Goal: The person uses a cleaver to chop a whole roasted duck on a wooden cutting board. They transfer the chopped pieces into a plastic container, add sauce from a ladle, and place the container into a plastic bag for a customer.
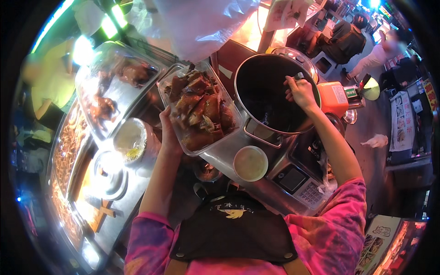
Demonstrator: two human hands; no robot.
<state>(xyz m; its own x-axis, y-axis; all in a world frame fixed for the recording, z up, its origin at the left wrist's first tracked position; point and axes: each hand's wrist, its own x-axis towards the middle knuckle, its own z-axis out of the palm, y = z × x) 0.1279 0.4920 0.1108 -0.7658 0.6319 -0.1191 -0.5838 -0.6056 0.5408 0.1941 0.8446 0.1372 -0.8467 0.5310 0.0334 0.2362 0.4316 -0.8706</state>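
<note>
My left hand (168,129) grips the side of a clear plastic takeaway box (194,151). Chopped, glossy brown braised meat (202,106) fills the box, which is tilted beside a deep steel stockpot (263,128). Over the pot's right side, my right hand (299,91) is closed around a utensil handle (298,75); only its metal end shows, and the rest is lost in the pot's dark inside. A white tub of pale contents (251,163) stands in front of the pot, on the steel counter (221,163).
A digital weighing scale (295,178) sits to the right of the tub. Behind the pot's right side is an orange container (332,96). Left are a clear display case (117,86) with meat and a steel lid (108,175). Plastic bags (206,27) hang ahead. Several people stand farther off.
</note>
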